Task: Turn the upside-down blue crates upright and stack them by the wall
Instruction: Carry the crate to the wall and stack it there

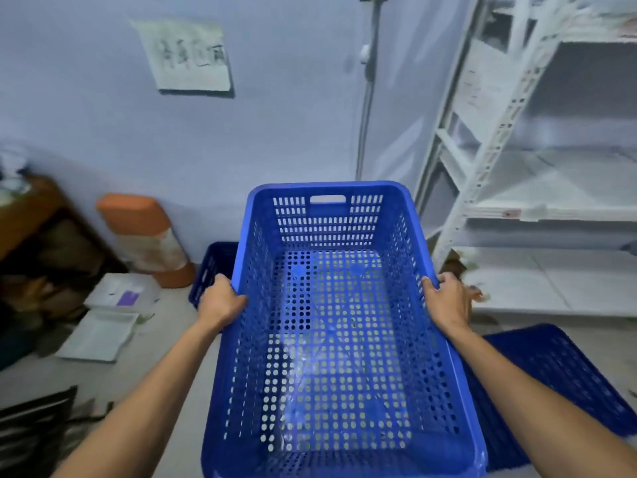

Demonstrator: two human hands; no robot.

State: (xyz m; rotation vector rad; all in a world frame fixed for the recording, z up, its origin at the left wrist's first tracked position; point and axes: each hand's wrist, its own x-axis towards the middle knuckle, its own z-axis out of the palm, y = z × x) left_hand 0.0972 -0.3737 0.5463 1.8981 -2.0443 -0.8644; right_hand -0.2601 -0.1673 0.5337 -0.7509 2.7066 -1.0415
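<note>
The person holds a perforated blue crate upright, open side up, out in front of the body and off the floor. The left hand is curled over the crate's left long rim, and the right hand is wrapped the same way around the right long rim, thumb inside, fingers outside. The crate's far short wall, with its handle slot, points toward the pale blue wall.

Just behind the held crate's left side, on the floor near the wall, part of a second blue crate shows. At near right, a third blue crate lies bottom up on the floor.

White metal shelving stands at far right. An orange-capped cylinder leans at far left, with flat white trays on the floor nearby.
</note>
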